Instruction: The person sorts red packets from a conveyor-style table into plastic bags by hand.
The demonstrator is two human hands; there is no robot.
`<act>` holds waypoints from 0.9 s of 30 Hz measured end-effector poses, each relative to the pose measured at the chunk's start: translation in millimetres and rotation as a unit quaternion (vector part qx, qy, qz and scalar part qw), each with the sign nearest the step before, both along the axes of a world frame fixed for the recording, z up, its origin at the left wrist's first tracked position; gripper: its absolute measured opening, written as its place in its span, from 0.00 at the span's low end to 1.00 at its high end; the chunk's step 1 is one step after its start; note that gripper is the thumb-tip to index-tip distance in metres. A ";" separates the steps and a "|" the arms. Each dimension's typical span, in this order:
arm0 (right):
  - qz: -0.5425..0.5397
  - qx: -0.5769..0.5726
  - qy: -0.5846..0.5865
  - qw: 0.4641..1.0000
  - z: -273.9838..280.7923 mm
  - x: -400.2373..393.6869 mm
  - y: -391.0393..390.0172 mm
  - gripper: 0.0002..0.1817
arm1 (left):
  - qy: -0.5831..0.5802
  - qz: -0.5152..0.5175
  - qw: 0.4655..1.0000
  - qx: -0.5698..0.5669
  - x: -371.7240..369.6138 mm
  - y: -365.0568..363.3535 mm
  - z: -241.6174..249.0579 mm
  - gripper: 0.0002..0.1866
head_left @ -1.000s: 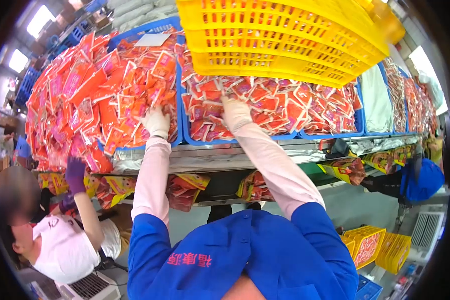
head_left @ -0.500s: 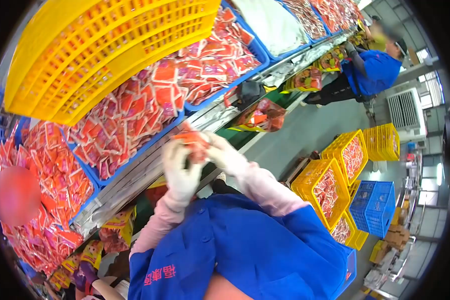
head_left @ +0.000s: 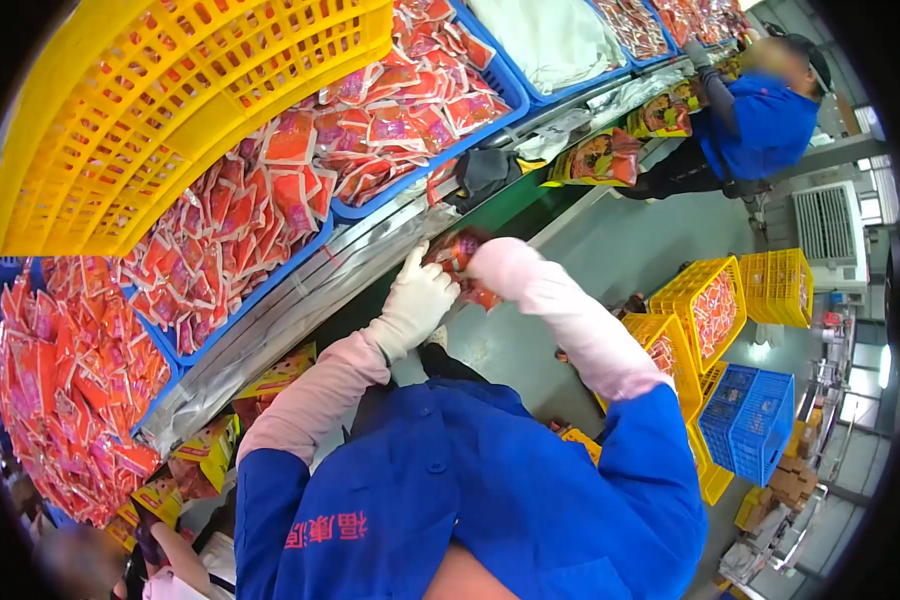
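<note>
Head view, items by size, largest first. Wearer's blue smock (head_left: 470, 480) fills the lower middle. Yellow slatted crate (head_left: 220, 125), upper left, sits tilted over blue trays (head_left: 260, 295) of small red packets (head_left: 225, 235). A second heap of packets (head_left: 80, 390) lies at far left, bordered by a blue rim. Metal ledge (head_left: 270, 345) runs diagonally beside the trays; white cloth (head_left: 545, 45) lies in a tray farther up.

Co-worker (head_left: 765, 125) in blue, upper right, has one gloved hand near the far packets. Second person (head_left: 185, 575) partly visible, lower left. On the floor at right: yellow crates (head_left: 685, 310), several with packets showing inside; blue crate (head_left: 745, 420) next to them. White louvred unit (head_left: 825, 230) behind.

Dark bundle (head_left: 488, 172) rests on the ledge; printed bags (head_left: 595, 158) are spaced along its outer side.

Left hand (head_left: 415, 303), white glove: index finger extended, remaining fingers partly curled, at the near side of a red bag (head_left: 457, 250). Grip on it: cannot tell. Right hand: hidden behind its pink sleeve (head_left: 510, 268); opening and contents cannot be told. Red bag: between left glove and right cuff, just off the ledge, mostly covered by the cuff. Smallest item: a red piece (head_left: 482, 295) just below the cuff, detail blurred
</note>
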State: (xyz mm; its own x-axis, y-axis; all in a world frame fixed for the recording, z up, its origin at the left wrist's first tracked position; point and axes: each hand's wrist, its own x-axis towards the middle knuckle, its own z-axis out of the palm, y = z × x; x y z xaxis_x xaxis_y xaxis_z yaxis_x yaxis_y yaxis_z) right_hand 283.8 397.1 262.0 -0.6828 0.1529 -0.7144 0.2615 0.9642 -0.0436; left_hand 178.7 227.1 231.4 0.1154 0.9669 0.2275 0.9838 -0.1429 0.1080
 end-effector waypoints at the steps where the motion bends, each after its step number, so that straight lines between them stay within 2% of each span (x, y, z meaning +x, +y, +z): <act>1: -0.043 -0.076 -0.178 0.980 -49.6 -35.7 -0.6 0.17 | -0.034 -0.010 0.999 0.002 0.6 -6.3 1.7 0.05; 2: -0.018 -0.080 -0.162 0.983 -123.1 -51.5 -7.8 0.14 | -0.068 -0.019 0.997 0.005 0.7 -13.0 2.0 0.05; 4: -0.082 0.008 -0.014 0.997 -174.7 -55.4 -26.1 0.20 | -0.049 -0.004 0.998 0.046 0.9 -26.4 -9.3 0.04; 6: -0.033 0.045 -0.021 0.998 -55.1 -75.0 -57.7 0.18 | -0.098 0.050 0.992 0.068 -5.7 -45.1 -14.7 0.02; 7: -0.056 0.017 -0.026 0.998 -42.4 -71.5 -57.8 0.17 | -0.111 0.064 0.988 0.082 -11.0 -56.0 -13.9 0.02; 8: -0.079 -0.010 -0.033 0.996 -37.3 -65.9 -56.8 0.16 | -0.111 0.068 0.988 0.080 -14.8 -65.6 -13.9 0.02; 9: -0.086 -0.080 -0.174 0.978 -47.8 -76.9 -51.4 0.16 | -0.109 0.071 0.987 0.092 -17.7 -72.2 -14.2 0.02; 10: -0.078 -0.078 -0.178 0.978 -64.3 -75.1 -59.5 0.16 | -0.108 0.074 0.986 0.102 -17.5 -79.6 -15.1 0.01; 11: 0.045 -0.067 -0.067 0.994 -87.2 -68.5 -73.2 0.16 | -0.112 0.065 0.986 0.105 -16.5 -83.8 -16.9 0.01; 12: 0.167 -0.053 0.050 0.983 -114.9 -65.1 -83.1 0.17 | -0.131 0.058 0.980 0.136 -13.9 -87.2 -15.9 0.02; 13: -0.056 -0.128 0.119 0.983 -160.9 -63.8 -97.9 0.21 | -0.127 0.063 0.981 0.128 -12.0 -89.2 -15.3 0.02; 14: -0.279 -0.198 0.178 0.923 -210.5 -64.9 -117.6 0.26 | -0.125 0.065 0.983 0.118 -9.2 -94.3 -15.3 0.02; 15: -0.118 -0.186 0.088 0.971 -247.7 -78.7 -125.7 0.26 | -0.128 0.074 0.982 0.116 -6.6 -98.7 -17.1 0.02; 16: 0.049 -0.164 -0.005 0.985 -266.4 -91.9 -124.6 0.25 | -0.127 0.079 0.981 0.121 -5.8 -103.7 -20.9 0.02; 17: 0.051 -0.161 -0.004 0.986 -222.1 -73.9 -136.1 0.25 | -0.138 0.091 0.978 0.124 -6.4 -112.0 -26.0 0.02; 19: 0.001 -0.027 0.041 0.999 -109.0 -91.4 -155.9 0.22 | -0.150 0.101 0.976 0.124 -12.7 -131.3 -19.7 0.01; 20: 0.128 -0.128 -0.038 0.983 -101.1 -93.0 -142.9 0.22 | -0.143 0.105 0.976 0.130 -16.7 -139.2 -16.1 0.01; 21: 0.083 -0.141 0.106 0.981 -77.1 -73.6 -133.5 0.22 | -0.130 0.110 0.978 0.119 -21.3 -149.2 -17.5 0.01; 22: 0.038 -0.152 0.247 0.956 -56.9 -58.8 -128.8 0.22 | -0.118 0.116 0.980 0.109 -24.9 -158.9 -18.9 0.01; 23: 0.044 -0.153 0.242 0.957 -58.6 -58.5 -130.7 0.22 | -0.126 0.114 0.978 0.120 -26.3 -166.0 -18.9 0.01; 25: 0.194 -0.198 0.027 0.960 -73.7 -63.9 -135.5 0.13 | -0.120 0.103 0.981 0.114 -26.9 -174.8 -18.7 0.01; 26: 0.186 -0.190 0.013 0.964 -111.2 -57.9 -154.5 0.13 | -0.113 0.089 0.984 0.106 -27.7 -178.1 -18.1 0.02; 27: 0.131 -0.263 0.041 0.955 -179.3 -53.9 -162.6 0.13 | -0.136 0.089 0.979 0.127 -27.8 -178.9 -18.4 0.01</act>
